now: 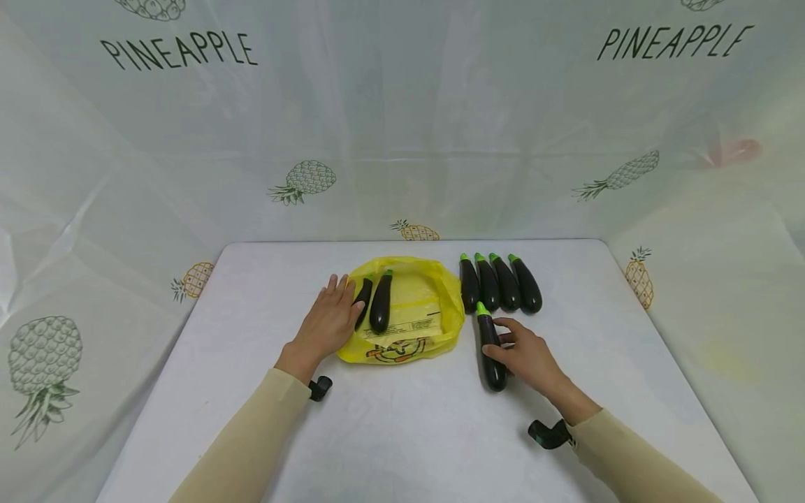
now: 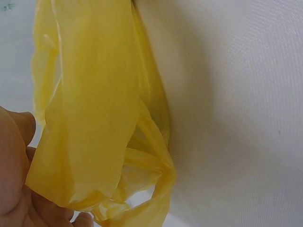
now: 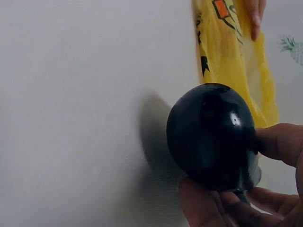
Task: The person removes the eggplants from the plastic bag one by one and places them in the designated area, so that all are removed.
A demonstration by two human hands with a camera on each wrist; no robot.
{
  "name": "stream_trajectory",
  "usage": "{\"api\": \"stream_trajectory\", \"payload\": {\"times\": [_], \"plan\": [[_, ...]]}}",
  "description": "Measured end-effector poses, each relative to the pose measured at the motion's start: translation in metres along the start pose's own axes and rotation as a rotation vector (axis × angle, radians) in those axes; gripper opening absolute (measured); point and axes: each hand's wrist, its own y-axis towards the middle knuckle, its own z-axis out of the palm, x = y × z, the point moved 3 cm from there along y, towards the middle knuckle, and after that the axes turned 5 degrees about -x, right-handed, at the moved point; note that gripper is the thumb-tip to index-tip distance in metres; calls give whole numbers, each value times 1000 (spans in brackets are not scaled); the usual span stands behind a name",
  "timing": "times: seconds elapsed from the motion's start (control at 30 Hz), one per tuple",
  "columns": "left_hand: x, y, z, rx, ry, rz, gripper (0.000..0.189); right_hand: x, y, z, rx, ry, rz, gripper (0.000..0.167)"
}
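1. Locate the held eggplant (image 1: 487, 332): right of the middle of the tabletop (image 1: 390, 433), between the yellow bag (image 1: 349, 351) and the right edge, cap toward the far edge; whether it touches the surface beneath cannot be told
2. Check the grip: the right hand (image 1: 527, 354) grasps the eggplant about its middle, thumb on one side and fingers on the other; this hold should suit a smooth, rounded body if pressure is even and moderate
3. Lift fully before any sideways movement; a dragged blunt end could catch the bag or knock its neighbours, and being the thicker end it will probably tend to dip
4. Note the appearance: glossy, near-black skin with bright highlights, slender at the top, swelling to a rounded end, with a vivid green cap
5. Steady the bag: the left hand (image 1: 325, 316) lies at its left rim, fingers extended; whether it pinches the film cannot be told; constant contact should stop the thin wall folding inward
6. Keep the bag's mouth wide; two eggplants (image 1: 380, 304) lie side by side in its left part
7. Allow clearance to the row of four eggplants (image 1: 488, 285), near the far edge, right of the bag
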Motion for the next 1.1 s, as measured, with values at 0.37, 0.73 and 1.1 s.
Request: {"api": "stream_trajectory", "payload": {"times": [0.37, 0.73, 1.1], "plan": [[-2, -2, -1, 4, -3, 2, 64, -2, 1, 4, -3, -77, 7, 63], [-2, -3, -1, 10, -9, 3, 65, -2, 4, 6, -17, -90, 9, 59], [-1, -3, -2, -5, -4, 5, 64, -3, 7, 4, -78, -75, -21, 60]]}}
